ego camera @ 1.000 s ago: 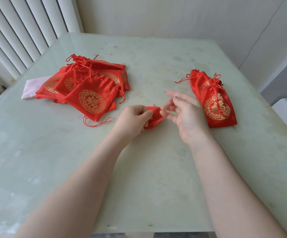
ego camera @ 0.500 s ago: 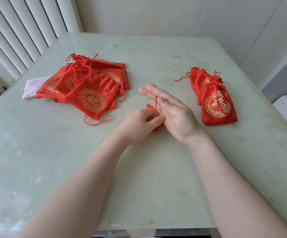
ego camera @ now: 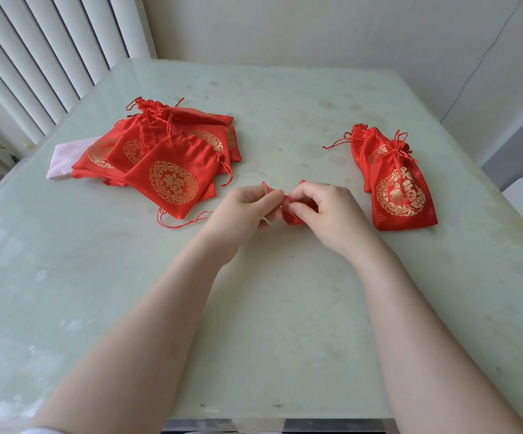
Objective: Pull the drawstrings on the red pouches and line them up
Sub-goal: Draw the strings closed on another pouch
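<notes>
Tabletop [ego camera: 285, 308], pale green, lies bare from the near edge up to the hands, with a loose heap of red pouches [ego camera: 166, 161] at left and cinched pouches [ego camera: 391, 180] lined up near the right edge. Between them, the left hand [ego camera: 241, 211] and right hand [ego camera: 326, 211] pinch one crumpled red pouch [ego camera: 290, 214], fingers curled, forearms converging.

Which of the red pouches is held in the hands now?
The small bunched pouch at the table's middle, pinched between left hand and right hand. The left pile and the right row lie untouched.
</notes>
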Demonstrator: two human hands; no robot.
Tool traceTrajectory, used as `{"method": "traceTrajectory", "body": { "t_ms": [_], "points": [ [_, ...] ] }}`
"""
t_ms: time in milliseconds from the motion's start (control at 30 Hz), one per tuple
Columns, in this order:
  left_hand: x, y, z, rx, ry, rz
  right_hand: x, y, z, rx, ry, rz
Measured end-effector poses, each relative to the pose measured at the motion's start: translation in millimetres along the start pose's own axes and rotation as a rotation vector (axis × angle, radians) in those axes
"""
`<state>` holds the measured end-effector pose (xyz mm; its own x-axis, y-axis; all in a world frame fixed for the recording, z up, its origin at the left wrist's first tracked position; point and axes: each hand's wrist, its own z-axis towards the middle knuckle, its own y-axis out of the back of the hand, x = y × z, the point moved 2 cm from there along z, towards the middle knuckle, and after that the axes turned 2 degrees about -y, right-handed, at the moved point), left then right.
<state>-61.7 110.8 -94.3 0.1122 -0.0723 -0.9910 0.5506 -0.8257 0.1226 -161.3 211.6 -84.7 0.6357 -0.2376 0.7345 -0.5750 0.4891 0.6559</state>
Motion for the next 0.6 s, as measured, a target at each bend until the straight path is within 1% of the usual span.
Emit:
{"method": "traceTrajectory", "body": {
  "t_ms": [67,133,267,367,500,533,600],
  "points": [
    [0.0,0.1,-0.1,-0.012,0.007,-0.052,-0.9,2.2,1.8,-0.101,0.027,-0.063],
    [-0.4,-0.1,-0.4,-0.017,0.015,-0.089,0.9,5.0,2.5,-0.199,0.076,-0.036],
    [-1.2,-1.1,-1.1,-0.017,0.02,-0.115,6.2,8.1,1.6,-0.263,0.169,0.032],
    [-2.7,-0.2,-2.4,0.003,0.032,-0.174,9.6,7.4,-0.2,-0.203,0.214,0.126],
    [-2.5,2.1,-3.1,0.049,0.044,-0.217,10.0,7.7,-4.2,0.039,0.222,0.252],
    [-2.6,2.3,-3.1,0.055,0.044,-0.22,8.9,8.1,-4.3,0.064,0.22,0.298],
    [-2.9,2.0,-3.3,0.056,0.047,-0.227,6.2,9.8,-1.9,0.011,0.159,0.402]
  ]
}}
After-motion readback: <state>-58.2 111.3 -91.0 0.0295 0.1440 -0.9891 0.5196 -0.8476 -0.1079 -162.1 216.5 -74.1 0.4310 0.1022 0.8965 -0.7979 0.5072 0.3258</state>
